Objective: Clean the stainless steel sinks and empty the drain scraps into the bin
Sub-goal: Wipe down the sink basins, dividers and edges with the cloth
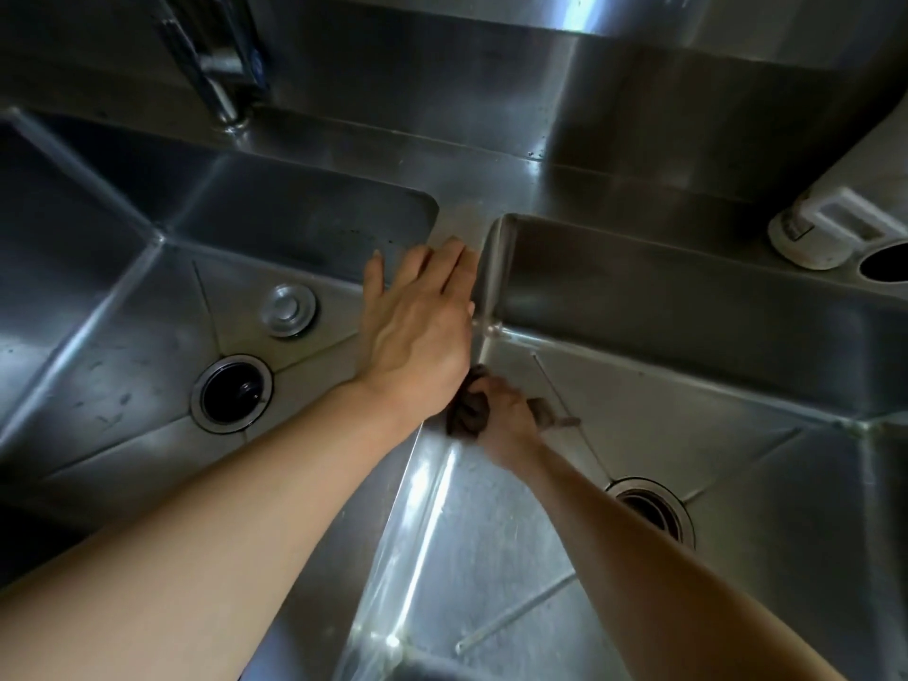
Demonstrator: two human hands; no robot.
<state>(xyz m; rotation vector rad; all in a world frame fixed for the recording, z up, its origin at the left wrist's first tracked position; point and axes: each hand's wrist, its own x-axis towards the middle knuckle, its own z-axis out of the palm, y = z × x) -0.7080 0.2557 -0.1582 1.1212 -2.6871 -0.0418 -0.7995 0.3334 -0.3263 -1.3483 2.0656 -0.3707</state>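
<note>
1. My right hand (506,415), just right of the frame's centre, has its fingers curled round a dark cloth (469,410) and presses the bunched wad down onto the floor of the right sink (688,297), near that basin's far left corner.

2. I judge the cloth soft, light and probably wet. It crumples to any shape, so a full-fisted hold on the wad suits it better than a fingertip pinch, which would let it slide out on slick steel. A loose tail of it seems to stick out to the right of my knuckles.

3. My left hand (422,321), at the centre of the frame, lies flat with fingers straight and close together on the divider (462,228) between the two basins. It holds nothing and seems only to brace me.

4. The steel is hard, smooth and glossy. I expect it to be slippery under a damp palm.

5. The right drain (651,508) sits lower right of my cloth hand. Whether scraps lie in it I cannot tell.

6. The left sink (123,267) fills the left of the frame with an open drain (231,393) and a round metal plug (288,310) lying beside it on the basin floor, with dark specks scattered nearby.

7. A tap (216,66) stands at upper left.
</note>
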